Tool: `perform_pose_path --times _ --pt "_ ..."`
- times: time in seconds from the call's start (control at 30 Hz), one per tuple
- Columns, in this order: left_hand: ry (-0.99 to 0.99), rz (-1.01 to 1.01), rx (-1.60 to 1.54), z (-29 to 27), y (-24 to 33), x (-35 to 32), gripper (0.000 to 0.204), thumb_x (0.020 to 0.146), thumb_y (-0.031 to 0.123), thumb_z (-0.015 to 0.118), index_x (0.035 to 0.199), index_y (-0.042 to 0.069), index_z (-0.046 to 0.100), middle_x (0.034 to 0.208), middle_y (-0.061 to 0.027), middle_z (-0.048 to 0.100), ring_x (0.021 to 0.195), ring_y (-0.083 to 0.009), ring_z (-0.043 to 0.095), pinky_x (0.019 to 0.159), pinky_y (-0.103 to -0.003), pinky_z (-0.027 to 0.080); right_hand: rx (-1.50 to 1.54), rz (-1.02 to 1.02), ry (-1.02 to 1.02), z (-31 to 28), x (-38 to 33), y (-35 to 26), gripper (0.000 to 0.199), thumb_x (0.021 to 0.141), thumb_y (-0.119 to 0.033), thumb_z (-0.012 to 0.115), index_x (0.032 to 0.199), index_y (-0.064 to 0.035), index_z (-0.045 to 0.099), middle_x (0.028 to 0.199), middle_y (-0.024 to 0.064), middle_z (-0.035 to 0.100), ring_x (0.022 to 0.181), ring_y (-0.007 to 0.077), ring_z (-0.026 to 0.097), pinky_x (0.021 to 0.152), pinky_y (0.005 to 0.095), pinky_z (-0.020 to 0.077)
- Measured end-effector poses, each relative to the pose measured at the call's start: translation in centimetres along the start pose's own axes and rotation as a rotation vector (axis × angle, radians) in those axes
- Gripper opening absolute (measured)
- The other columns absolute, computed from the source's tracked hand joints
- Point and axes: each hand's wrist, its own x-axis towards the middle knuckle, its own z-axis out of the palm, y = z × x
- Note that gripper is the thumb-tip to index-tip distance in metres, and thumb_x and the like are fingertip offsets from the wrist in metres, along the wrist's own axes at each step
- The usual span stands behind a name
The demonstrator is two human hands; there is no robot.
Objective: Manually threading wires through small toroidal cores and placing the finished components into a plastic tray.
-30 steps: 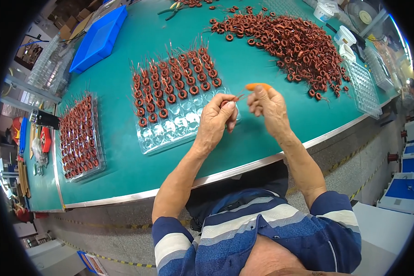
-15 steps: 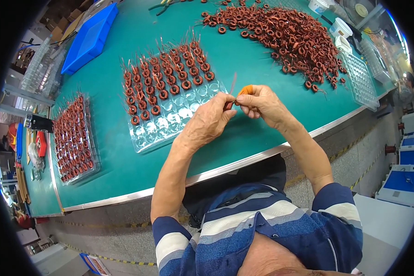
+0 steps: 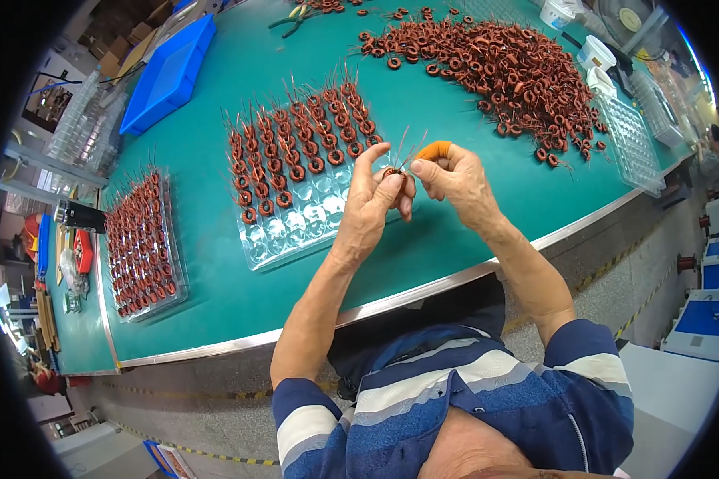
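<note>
Both the left hand [image 3: 373,209] and right hand [image 3: 454,182] pinch one small copper-wound ring coil [image 3: 391,172]; its thin leads could bend, or it could drop onto the clear plastic tray [image 3: 295,239].

A small reddish-brown ring coil [image 3: 391,172] is held above the near right corner of the clear compartment tray [image 3: 295,231], pinched between the fingertips of the left hand [image 3: 373,209] and the right hand [image 3: 455,182]. Thin wire leads are seen sticking up and outward from the coil. An orange cover is worn on one fingertip [image 3: 433,149] of the right hand, just right of the coil. Relative to the tray, the coil is raised, not seated in any compartment.
</note>
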Motion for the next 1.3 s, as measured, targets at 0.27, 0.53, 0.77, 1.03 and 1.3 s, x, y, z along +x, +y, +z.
perform_pose_path --times 0.27,0.53,0.77,1.03,1.3 --pt "0.146 -0.103 -0.061 -0.7 -0.8 0.6 0.021 0.098 0.016 0.047 0.108 0.0 0.055 0.072 -0.0034 0.054 0.056 -0.0089 0.049 0.048 -0.023 0.042 0.11 0.03 -0.011 1.3 1.1 1.7 0.039 0.083 -0.026 0.074 0.104 0.0032 0.06 0.071 0.0008 0.06 0.06 0.0053 0.051 0.051 0.019 0.0385" --pt "0.201 -0.025 0.086 -1.4 -0.9 0.1 0.022 0.098 0.018 0.048 0.11 0.0 0.055 0.074 -0.0039 0.055 0.058 -0.0105 0.052 0.051 -0.024 0.044 -0.19 -0.288 0.109 2.3 -0.1 0.3 0.032 0.088 -0.017 0.068 0.111 0.0041 0.059 0.078 0.0061 0.066 0.063 0.0081 0.058 0.056 0.0205 0.0467" --pt "0.171 0.076 0.051 0.1 -2.3 0.6 0.034 0.1 0.023 0.047 0.125 0.001 0.04 0.082 -0.0087 0.057 0.061 -0.0124 0.055 0.053 -0.026 0.047 -0.298 -0.257 -0.036 0.6 1.7 -0.9 0.015 0.088 -0.009 0.064 0.099 0.0011 0.067 0.079 0.0032 0.067 0.068 0.0074 0.06 0.058 0.0212 0.0463" --pt "0.066 0.169 0.664 1.0 -5.5 -1.0 0.03 0.091 0.014 0.053 0.115 -0.003 0.046 0.071 -0.0176 0.06 0.062 -0.0308 0.06 0.06 -0.04 0.048 -0.489 -0.369 -0.32 8.8 7.3 -3.6 0.017 0.088 -0.011 0.063 0.099 0.0011 0.067 0.078 0.0052 0.067 0.068 0.0088 0.061 0.062 0.0236 0.0498" --pt "0.01 0.173 0.71 0.8 -6.3 -0.5 0.02 0.086 0.008 0.055 0.103 -0.002 0.054 0.078 -0.0223 0.061 0.074 -0.0394 0.061 0.067 -0.045 0.047 -0.817 -0.527 -0.501 12.3 10.5 0.6 0.03 0.086 -0.017 0.065 0.11 -0.0005 0.061 0.076 0.0158 0.067 0.07 0.0255 0.066 0.065 0.0366 0.0519"
